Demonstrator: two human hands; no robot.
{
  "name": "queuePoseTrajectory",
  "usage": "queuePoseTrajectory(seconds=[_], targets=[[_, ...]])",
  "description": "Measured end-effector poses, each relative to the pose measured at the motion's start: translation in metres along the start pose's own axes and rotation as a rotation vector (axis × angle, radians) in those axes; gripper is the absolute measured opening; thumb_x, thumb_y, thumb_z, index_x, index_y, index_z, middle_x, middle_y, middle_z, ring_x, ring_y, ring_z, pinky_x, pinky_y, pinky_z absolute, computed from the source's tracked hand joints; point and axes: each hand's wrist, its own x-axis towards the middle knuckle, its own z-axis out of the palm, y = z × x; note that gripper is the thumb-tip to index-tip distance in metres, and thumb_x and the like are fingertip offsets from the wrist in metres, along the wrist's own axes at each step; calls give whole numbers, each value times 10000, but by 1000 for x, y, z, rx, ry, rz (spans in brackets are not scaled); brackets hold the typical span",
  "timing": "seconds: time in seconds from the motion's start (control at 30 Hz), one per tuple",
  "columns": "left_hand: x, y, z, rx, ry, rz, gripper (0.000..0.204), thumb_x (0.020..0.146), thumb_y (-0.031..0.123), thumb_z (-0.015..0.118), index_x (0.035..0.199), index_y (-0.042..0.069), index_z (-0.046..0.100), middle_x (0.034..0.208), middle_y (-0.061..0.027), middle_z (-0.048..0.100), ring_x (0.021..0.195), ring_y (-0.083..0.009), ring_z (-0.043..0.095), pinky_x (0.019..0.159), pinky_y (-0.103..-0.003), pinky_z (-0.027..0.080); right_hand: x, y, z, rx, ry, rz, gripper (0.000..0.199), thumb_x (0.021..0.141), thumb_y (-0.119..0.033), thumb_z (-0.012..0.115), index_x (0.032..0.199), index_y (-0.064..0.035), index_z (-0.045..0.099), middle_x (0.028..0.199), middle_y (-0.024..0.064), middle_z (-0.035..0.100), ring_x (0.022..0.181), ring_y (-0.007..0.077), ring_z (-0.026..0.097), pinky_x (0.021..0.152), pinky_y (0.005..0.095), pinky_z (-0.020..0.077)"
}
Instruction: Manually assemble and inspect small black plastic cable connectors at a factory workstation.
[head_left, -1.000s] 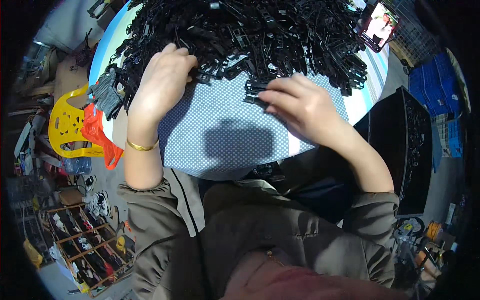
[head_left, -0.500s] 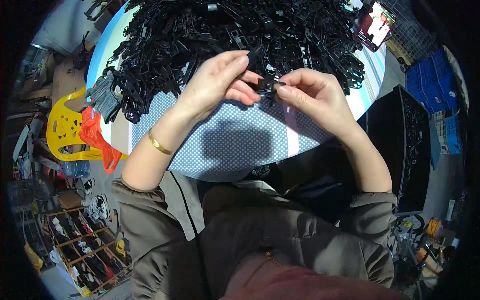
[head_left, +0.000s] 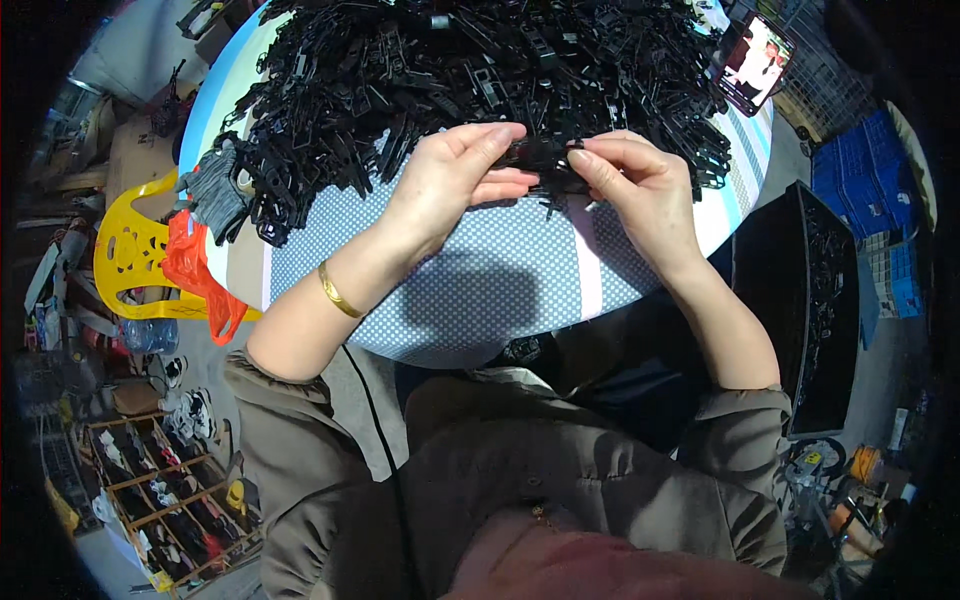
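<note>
Between my two hands is a small black plastic part [head_left: 541, 155], thin and clip-like; its exact kind is hard to make out against the dark heap. My left hand [head_left: 452, 178] grips its left end, thumb on top and fingers below. At the other end my right hand [head_left: 642, 185] pinches the black plastic between thumb and forefinger. Whether this is one part or two joined, I cannot tell. Just beyond both hands lies a large heap of similar black plastic parts [head_left: 400, 85]. Below the hands shows the dotted blue-grey tablecloth [head_left: 500, 235].
A phone [head_left: 757, 65] with a lit screen stands at the table's far right. Left, a grey cloth [head_left: 217, 192] and red plastic bag [head_left: 188, 262] lie by a yellow chair [head_left: 120, 245]. A black bin [head_left: 790, 310] with black parts and blue crates [head_left: 865, 170] stand right.
My left hand has shifted a little right, toward my right hand, and its thumb has come down on the black part. My right hand stays nearly in place, still pinching.
</note>
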Motion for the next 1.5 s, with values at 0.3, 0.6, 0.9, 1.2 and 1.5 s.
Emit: queuePoseTrajectory(seconds=[0.3, 0.6, 0.9, 1.2, 1.5], targets=[[-9, 0, 7, 66, -16, 74, 380, 947, 170, 408, 1206, -107, 428, 1045, -202, 579, 916, -237, 626, 787, -277, 536, 5, -11, -7, -65, -14, 196, 148, 805, -144, 667, 800, 4, 655, 680, -21, 601, 601, 22, 496, 541, 165, 380], [-10, 5, 11, 120, -50, 38, 378, 964, 187, 367, 1231, -76, 414, 1036, -205, 585, 926, -232, 626, 804, -277, 532, 8, -20, -9, -149, -114, 217, 142, 788, -130, 673, 779, 11, 655, 687, 2, 610, 601, 42, 517, 545, 181, 398], [-11, 0, 7, 22, -66, 28, 354, 945, 131, 410, 1228, -81, 414, 1020, -187, 590, 907, -216, 626, 806, -275, 529, 1, -14, 4, -266, -56, -22, 136, 773, -105, 672, 739, 24, 644, 661, 39, 607, 586, 77, 549, 529, 212, 421], [-11, 1, 6, 217, -147, 100, 359, 889, 66, 507, 1218, -62, 445, 837, -96, 622, 678, -107, 614, 631, -216, 524, -2, -24, 5, -815, -72, -279, 370, 740, -310, 695, 568, -16, 550, 499, 112, 524, 415, 254, 517, 405, 314, 389], [-17, 10, 9, 244, -315, -17, 289, 897, 107, 496, 1136, -55, 483, 691, -47, 581, 568, -77, 571, 497, -179, 468, 59, -36, 6, -688, -141, -409, 134, 772, -147, 662, 827, -25, 659, 745, 98, 640, 609, 171, 626, 572, 264, 499]])
